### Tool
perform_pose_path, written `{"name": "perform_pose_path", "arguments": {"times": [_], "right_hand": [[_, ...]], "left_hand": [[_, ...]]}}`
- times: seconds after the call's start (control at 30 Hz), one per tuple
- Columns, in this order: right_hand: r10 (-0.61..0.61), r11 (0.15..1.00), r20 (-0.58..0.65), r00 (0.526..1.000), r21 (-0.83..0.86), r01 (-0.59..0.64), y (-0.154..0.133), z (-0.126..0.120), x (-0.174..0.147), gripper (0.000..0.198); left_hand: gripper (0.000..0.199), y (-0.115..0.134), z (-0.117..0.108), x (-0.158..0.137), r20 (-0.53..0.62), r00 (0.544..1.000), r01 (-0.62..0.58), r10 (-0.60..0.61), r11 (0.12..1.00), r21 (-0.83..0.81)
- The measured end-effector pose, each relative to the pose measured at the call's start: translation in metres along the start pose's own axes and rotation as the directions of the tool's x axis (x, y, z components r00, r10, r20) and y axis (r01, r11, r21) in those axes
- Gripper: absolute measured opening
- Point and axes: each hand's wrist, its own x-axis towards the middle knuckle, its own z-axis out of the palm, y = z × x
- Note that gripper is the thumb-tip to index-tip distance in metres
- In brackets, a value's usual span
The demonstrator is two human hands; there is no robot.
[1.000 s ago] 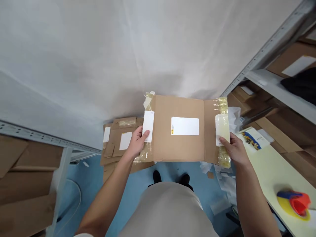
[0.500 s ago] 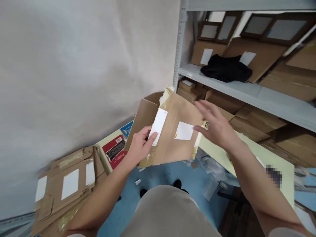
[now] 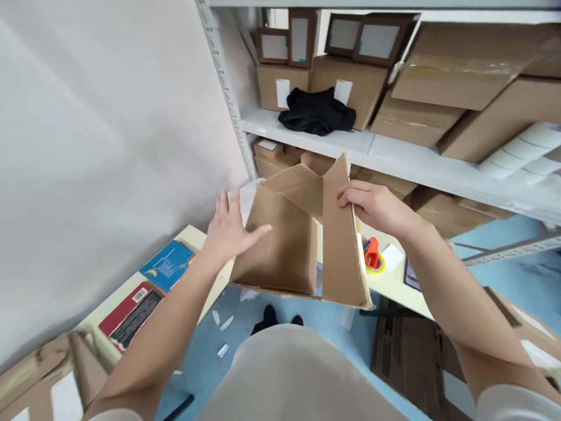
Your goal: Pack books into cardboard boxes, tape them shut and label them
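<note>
A brown cardboard box point(image 3: 289, 248) with its flaps spread hangs in front of me above the table, its inside facing up toward me. My right hand point(image 3: 366, 202) grips the top of its right flap, fingers folded over the edge. At the box's left side my left hand point(image 3: 232, 228) is open, thumb and fingers spread, and holds nothing. Whether its thumb touches the cardboard I cannot tell. Beyond the right flap, an orange tape dispenser with a yellow roll point(image 3: 373, 256) rests on the table.
A pale table point(image 3: 205, 295) carries a blue book point(image 3: 167, 266) and a red book point(image 3: 131, 313) at left. Grey shelving point(image 3: 394, 161) with boxes and a black cloth point(image 3: 316, 112) stands behind. Flattened cardboard point(image 3: 39, 374) lies lower left. Paper scraps point(image 3: 222, 351) litter the floor.
The box has turned from its labelled outer side to its open inside. My left hand has let go and spread; my right hand has closed on a flap. The view has swung right.
</note>
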Motion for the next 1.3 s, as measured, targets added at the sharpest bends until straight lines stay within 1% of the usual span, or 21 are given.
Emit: {"name": "perform_pose_path", "arguments": {"times": [0.03, 0.1, 0.17, 0.2, 0.27, 0.3, 0.33, 0.4, 0.47, 0.53, 0.57, 0.63, 0.7, 0.77, 0.87, 1.0, 1.07, 1.1, 1.17, 1.23, 1.3], "right_hand": [[0.037, 0.998, -0.046, 0.998, 0.043, -0.035, 0.006, -0.002, -0.01, 0.029], [0.113, 0.986, -0.112, 0.987, 0.137, -0.097, 0.017, -0.001, -0.026, 0.022], [0.188, 0.96, -0.138, 0.972, 0.235, -0.152, 0.028, 0.001, -0.037, 0.011], [0.225, 0.943, -0.139, 0.964, 0.28, -0.18, 0.034, 0.003, -0.041, 0.008], [0.301, 0.904, -0.125, 0.946, 0.353, -0.241, 0.046, 0.006, -0.046, 0.012], [0.341, 0.882, -0.113, 0.933, 0.381, -0.276, 0.052, 0.007, -0.048, 0.015], [0.383, 0.859, -0.101, 0.918, 0.404, -0.314, 0.058, 0.009, -0.049, 0.017], [0.469, 0.809, -0.083, 0.879, 0.44, -0.39, 0.071, 0.012, -0.051, 0.021], [0.561, 0.743, -0.08, 0.824, 0.488, -0.458, 0.085, 0.017, -0.054, 0.023], [0.665, 0.635, -0.084, 0.742, 0.587, -0.502, 0.1, 0.026, -0.058, 0.031], [0.72, 0.564, -0.079, 0.69, 0.646, -0.515, 0.107, 0.031, -0.061, 0.039], [0.83, 0.409, -0.063, 0.554, 0.746, -0.527, 0.119, 0.044, -0.07, 0.053], [0.916, 0.28, -0.055, 0.398, 0.798, -0.534, 0.125, 0.056, -0.083, 0.057], [0.963, 0.218, -0.085, 0.255, 0.801, -0.557, 0.123, 0.067, -0.102, 0.055], [0.986, 0.169, -0.127, 0.111, 0.707, -0.686, 0.104, 0.081, -0.14, 0.061], [0.995, -0.072, -0.026, -0.096, 0.479, -0.875, 0.067, 0.099, -0.185, 0.088], [0.982, -0.187, 0.064, -0.177, 0.418, -0.889, 0.053, 0.106, -0.195, 0.082], [0.974, -0.221, 0.133, -0.181, 0.42, -0.88, 0.049, 0.108, -0.196, 0.072], [0.961, -0.228, 0.249, -0.12, 0.471, -0.852, 0.045, 0.108, -0.192, 0.049], [0.973, -0.162, 0.224, -0.048, 0.522, -0.838, 0.048, 0.103, -0.186, 0.035], [0.991, -0.102, 0.129, -0.037, 0.542, -0.834, 0.056, 0.094, -0.182, 0.031]], "left_hand": [[0.121, -0.009, 0.008, 0.019, 0.088, 0.995, 0.039, -0.045, 0.997, 0.071], [0.131, -0.017, 0.027, 0.053, 0.219, 0.976, -0.015, -0.018, 0.989, 0.148], [0.131, -0.008, 0.044, 0.079, 0.294, 0.945, -0.204, 0.146, 0.963, 0.178], [0.126, 0.001, 0.051, 0.09, 0.333, 0.909, -0.323, 0.252, 0.93, 0.176], [0.098, 0.023, 0.064, 0.11, 0.434, 0.802, -0.516, 0.411, 0.843, 0.156], [0.077, 0.034, 0.07, 0.119, 0.482, 0.759, -0.566, 0.438, 0.81, 0.156], [0.057, 0.043, 0.075, 0.129, 0.514, 0.737, -0.589, 0.439, 0.791, 0.169], [0.034, 0.054, 0.087, 0.15, 0.531, 0.742, -0.582, 0.409, 0.786, 0.207], [0.027, 0.056, 0.098, 0.173, 0.513, 0.76, -0.545, 0.401, 0.822, 0.165], [0.026, 0.054, 0.109, 0.192, 0.515, 0.764, -0.455, 0.389, 0.89, 0.002], [0.026, 0.053, 0.115, 0.2, 0.529, 0.766, -0.375, 0.365, 0.922, -0.094], [0.026, 0.053, 0.125, 0.211, 0.575, 0.765, -0.167, 0.289, 0.952, -0.257], [0.026, 0.055, 0.134, 0.217, 0.623, 0.754, 0.033, 0.209, 0.935, -0.353], [0.027, 0.058, 0.14, 0.22, 0.649, 0.741, 0.154, 0.173, 0.896, -0.416], [0.031, 0.059, 0.146, 0.225, 0.656, 0.73, 0.204, 0.193, 0.854, -0.478], [0.035, 0.052, 0.151, 0.232, 0.654, 0.731, 0.184, 0.195, 0.866, -0.464], [0.037, 0.048, 0.152, 0.234, 0.658, 0.73, 0.18, 0.185, 0.876, -0.447], [0.038, 0.046, 0.152, 0.235, 0.655, 0.734, 0.181, 0.178, 0.879, -0.441], [0.039, 0.045, 0.15, 0.236, 0.645, 0.749, 0.178, 0.151, 0.892, -0.416], [0.039, 0.045, 0.144, 0.237, 0.639, 0.761, 0.167, 0.115, 0.916, -0.364], [0.039, 0.046, 0.137, 0.239, 0.658, 0.749, 0.143, 0.084, 0.948, -0.284]]}}
